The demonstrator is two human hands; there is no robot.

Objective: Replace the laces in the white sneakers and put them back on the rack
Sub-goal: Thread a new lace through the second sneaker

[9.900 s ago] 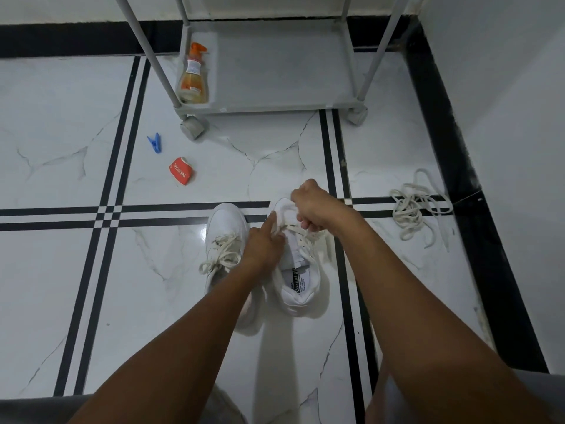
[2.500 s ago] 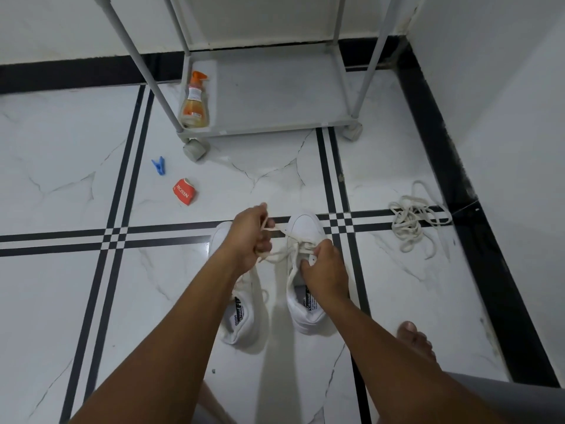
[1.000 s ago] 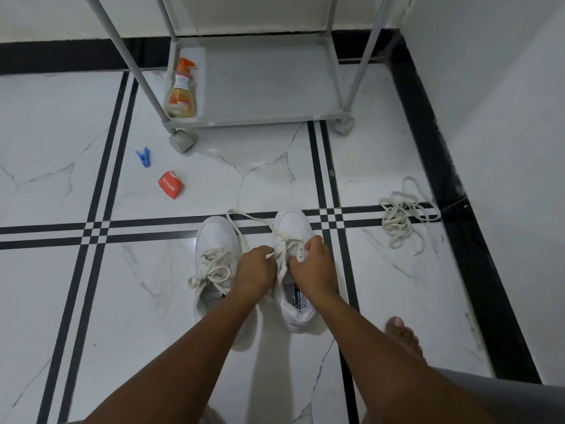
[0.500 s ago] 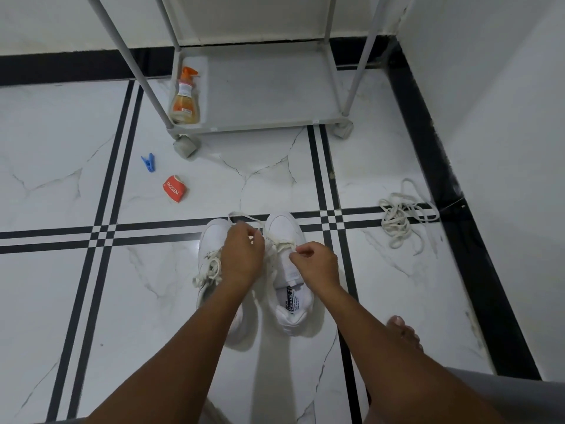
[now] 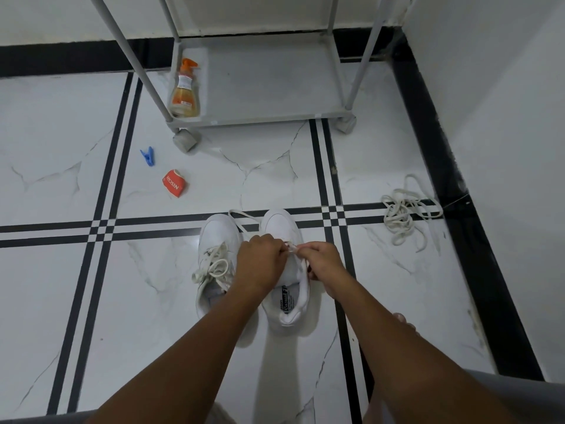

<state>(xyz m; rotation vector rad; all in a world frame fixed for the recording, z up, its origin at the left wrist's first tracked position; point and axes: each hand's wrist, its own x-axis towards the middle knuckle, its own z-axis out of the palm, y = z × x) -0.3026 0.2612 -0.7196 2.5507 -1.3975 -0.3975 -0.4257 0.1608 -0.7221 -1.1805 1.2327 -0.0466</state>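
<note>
1. both hands are over the right shoe (image 5: 286, 270), knuckles almost touching, working the lace (image 5: 292, 248) at its upper eyelets.
2. left hand (image 5: 260, 261) is curled round one strand of lace; right hand (image 5: 322, 261) pinches the other strand just across from it. neither is loose.
3. a loop of the same lace trails out ahead of the left hand, round the toe, so there is slack yet to pull through.
4. the left shoe (image 5: 215, 264) sits touching the left wrist's outer side, already laced and bowed by the look of it.
5. judgement: this is the tie-off on the second shoe. best done by drawing both strands evenly first, taking up that front loop, then crossing snug against the tongue so the bow sits flat.
6. risk: pulling one side harder leaves uneven ends, and the shoe may slide on the smooth tile.
7. old laces (image 5: 406, 212) lie in a heap well off to the right hand's far side.
8. the rack (image 5: 266, 84) stands ahead of both hands, its low shelf holding only a bottle (image 5: 185, 90) at the left, room for the pair next.
</note>
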